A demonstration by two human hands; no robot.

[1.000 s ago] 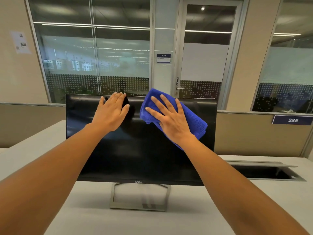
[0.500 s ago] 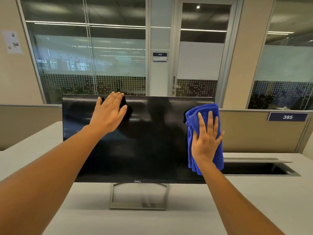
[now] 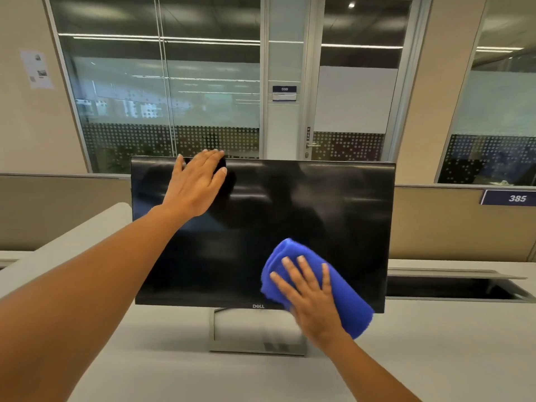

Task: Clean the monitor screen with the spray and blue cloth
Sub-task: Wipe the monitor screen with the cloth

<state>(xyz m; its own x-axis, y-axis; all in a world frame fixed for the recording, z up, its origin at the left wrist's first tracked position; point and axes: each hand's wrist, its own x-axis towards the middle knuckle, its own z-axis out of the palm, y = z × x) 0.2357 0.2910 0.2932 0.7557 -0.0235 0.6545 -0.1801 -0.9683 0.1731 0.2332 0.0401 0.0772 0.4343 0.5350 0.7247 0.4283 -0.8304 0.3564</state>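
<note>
On the monitor (image 3: pixel 333 204); left hand (image 3: pixel 194 187) flat at top; right hand (image 3: pixel 313 300) flat on blue cloth (image 3: pixel 348 298), slanting down-right

My right hand (image 3: pixel 311 297) is blurred and covers the middle of the blue cloth (image 3: pixel 348 303), and the cloth hides a lower-right patch of the monitor (image 3: pixel 290 213). My wrist blocks the right side of the stand (image 3: pixel 232 348). My left forearm (image 3: pixel 87 285) and right forearm (image 3: pixel 371 369) run off the frame. The wall paper (image 3: pixel 37 69) is too small to read.
</note>
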